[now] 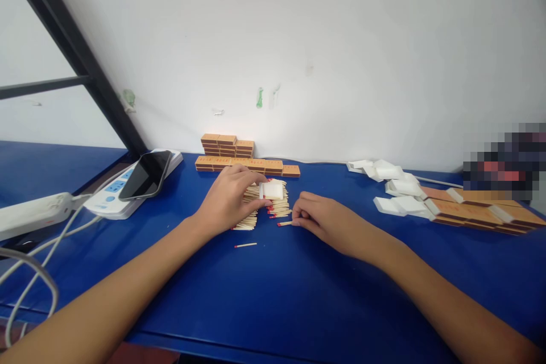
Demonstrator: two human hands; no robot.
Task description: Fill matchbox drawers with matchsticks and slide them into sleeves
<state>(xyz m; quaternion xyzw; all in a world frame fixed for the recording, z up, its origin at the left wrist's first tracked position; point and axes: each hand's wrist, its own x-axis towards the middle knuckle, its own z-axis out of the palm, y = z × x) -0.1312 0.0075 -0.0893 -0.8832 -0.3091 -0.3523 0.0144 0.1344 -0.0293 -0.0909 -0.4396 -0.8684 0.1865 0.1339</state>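
A loose heap of red-tipped matches (273, 205) lies on the blue table (273, 290), just in front of me. My left hand (228, 196) rests over the left part of the heap, its fingers closed on a small white matchbox tray (272, 189). To the right, my right hand (318, 216) is curled with its fingertips pinching a single match (284, 223) at the heap's near edge. One stray match (245, 245) lies alone nearer to me.
Stacked brown matchboxes (239, 156) line the wall behind the heap. White inner trays (392, 185) and flat brown sleeves (478, 210) lie at the right. A phone (145, 174) rests on a white power strip (113, 196) at the left, with cables and a black frame.
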